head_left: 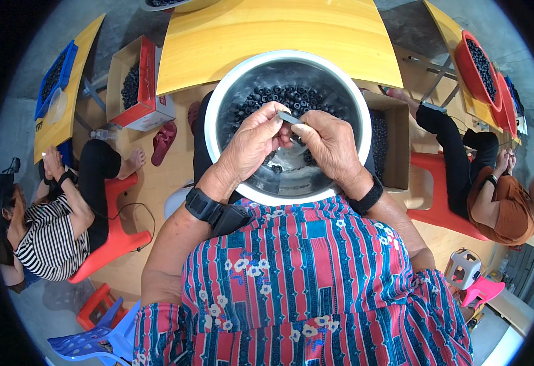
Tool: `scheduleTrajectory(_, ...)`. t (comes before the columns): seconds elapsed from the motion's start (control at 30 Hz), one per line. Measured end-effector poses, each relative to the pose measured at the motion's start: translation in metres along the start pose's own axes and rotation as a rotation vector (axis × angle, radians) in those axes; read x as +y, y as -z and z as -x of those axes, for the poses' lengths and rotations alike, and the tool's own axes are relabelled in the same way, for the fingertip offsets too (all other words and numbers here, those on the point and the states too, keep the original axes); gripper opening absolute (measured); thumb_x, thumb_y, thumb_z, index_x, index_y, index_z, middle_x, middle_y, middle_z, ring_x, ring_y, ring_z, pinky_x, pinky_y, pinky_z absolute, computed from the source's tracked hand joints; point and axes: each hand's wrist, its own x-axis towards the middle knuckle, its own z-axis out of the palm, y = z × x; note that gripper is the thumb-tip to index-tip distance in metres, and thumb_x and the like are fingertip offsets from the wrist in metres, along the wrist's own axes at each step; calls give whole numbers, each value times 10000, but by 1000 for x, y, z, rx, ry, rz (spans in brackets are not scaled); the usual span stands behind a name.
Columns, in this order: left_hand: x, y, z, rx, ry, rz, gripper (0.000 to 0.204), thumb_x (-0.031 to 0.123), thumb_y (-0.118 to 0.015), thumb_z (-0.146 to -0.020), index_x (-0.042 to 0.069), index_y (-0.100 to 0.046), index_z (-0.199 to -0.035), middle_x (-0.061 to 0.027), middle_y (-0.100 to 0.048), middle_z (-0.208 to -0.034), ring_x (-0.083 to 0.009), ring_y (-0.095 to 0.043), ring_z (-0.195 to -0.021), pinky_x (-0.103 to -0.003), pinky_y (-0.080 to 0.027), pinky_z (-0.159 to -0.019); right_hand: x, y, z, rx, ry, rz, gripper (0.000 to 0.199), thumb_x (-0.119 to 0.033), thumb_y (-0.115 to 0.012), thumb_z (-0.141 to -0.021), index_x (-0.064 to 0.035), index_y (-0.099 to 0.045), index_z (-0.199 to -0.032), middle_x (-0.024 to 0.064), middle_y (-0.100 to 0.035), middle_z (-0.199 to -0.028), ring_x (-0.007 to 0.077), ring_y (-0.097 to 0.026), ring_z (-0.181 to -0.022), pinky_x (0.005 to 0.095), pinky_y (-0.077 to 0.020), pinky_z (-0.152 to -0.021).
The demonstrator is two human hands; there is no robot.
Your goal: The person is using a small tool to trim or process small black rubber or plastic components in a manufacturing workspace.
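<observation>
A wide metal bowl (216, 91) rests in my lap, with a heap of small black round parts (279, 94) in it, many with a hole in the middle. Over the bowl my two hands meet. My right hand (331, 140) is closed on a small flat grey metal blade (289, 118), its thumb pressed along one end. My left hand (255, 140) is closed in a pinch at the blade's other end. What its fingertips hold is mostly hidden behind the blade and thumb.
A yellow table (279, 36) stands just beyond the bowl. Cardboard boxes of black parts (130, 85) sit left and right (395, 165). One person (53, 232) sits at the left, another (501, 201) at the right, by tables with a blue tray (66, 70) and red basins (471, 61).
</observation>
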Motion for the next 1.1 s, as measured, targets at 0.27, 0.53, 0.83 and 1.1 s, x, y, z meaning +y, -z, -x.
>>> scheduleTrajectory(0.27, 3, 1, 4, -56, -36, -39, 207, 282, -492, -1041, 82, -524, -1084, -3, -510, -942, -99, -512, -878, -280, -465, -852, 14, 1, -3, 109, -156, -114, 232, -207, -628, -934, 17, -643, -873, 170, -607, -753, 289, -598, -680, 377, -451, -626)
scheduleTrajectory(0.53, 0, -2, 4, 28, -19, -94, 195, 242, -476, -1041, 74, -549, -1109, -3, -549, -930, -83, -524, -852, -265, -482, -820, 16, -3, 0, 150, 125, -278, 262, -107, -682, -886, -13, -680, -1130, 132, -685, -909, 228, -658, -825, 302, -506, -765)
scheduleTrajectory(0.83, -3, 6, 6, 19, 7, -60, 222, 259, -470, -1048, 102, -535, -1191, -3, -583, -1058, -86, -575, -980, -282, -490, -885, 3, -1, 3, 51, 169, -34, 402, -77, -713, -817, -132, -681, -1214, 118, -629, -806, 260, -605, -668, 340, -484, -612)
scheduleTrajectory(1.1, -9, 12, 4, 10, -20, -8, 206, 195, -476, -1015, 95, -534, -1186, -9, -585, -1083, -103, -596, -992, -294, -510, -877, 3, -2, 9, 43, 224, 119, 517, -103, -718, -783, -181, -645, -1289, 96, -553, -742, 265, -575, -609, 366, -474, -558)
